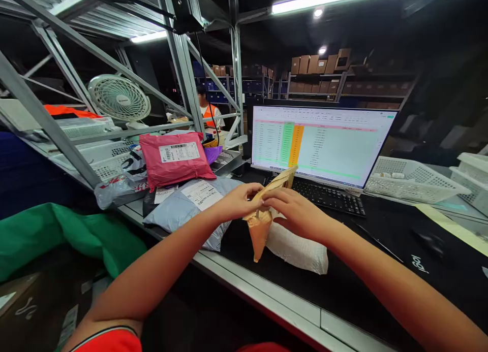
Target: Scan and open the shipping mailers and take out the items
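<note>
The left hand [244, 202] and the right hand [295, 212] are pinching a brown paper bag [260, 232] over the desk [282, 296], so each grip is holding paper. A white bundle [299, 249] is lying just beside it. The black mat [358, 276] is showing "logi" near the mouse [430, 243]. A pink bag [173, 171] and a gray bag [171, 215] are wearing white labels (their words are looking too tiny to read). The screen [343, 144] is showing rows with green and orange stripes.
</note>
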`<action>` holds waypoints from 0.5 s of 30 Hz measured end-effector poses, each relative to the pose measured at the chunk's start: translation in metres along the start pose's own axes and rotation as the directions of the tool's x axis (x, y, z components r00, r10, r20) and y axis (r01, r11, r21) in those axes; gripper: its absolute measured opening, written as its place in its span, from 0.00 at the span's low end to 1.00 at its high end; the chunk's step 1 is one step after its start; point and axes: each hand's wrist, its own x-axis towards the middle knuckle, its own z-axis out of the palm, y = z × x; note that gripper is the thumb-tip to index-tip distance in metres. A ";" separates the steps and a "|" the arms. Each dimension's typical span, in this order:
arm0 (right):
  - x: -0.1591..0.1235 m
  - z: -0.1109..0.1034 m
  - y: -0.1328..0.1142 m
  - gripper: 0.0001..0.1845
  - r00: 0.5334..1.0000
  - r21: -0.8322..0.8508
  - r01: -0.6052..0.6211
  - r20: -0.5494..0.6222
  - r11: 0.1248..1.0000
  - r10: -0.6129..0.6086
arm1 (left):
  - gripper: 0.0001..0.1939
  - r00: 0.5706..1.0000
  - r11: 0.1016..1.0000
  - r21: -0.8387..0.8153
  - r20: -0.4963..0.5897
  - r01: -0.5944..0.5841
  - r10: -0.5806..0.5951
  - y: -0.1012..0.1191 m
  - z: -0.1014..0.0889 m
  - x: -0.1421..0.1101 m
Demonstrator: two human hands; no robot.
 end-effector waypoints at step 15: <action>-0.006 -0.043 0.002 0.11 0.961 0.316 -0.144 -0.181 0.938 0.208 | 0.10 0.984 0.983 0.089 -0.089 0.162 -0.155 -0.048 0.008 -0.058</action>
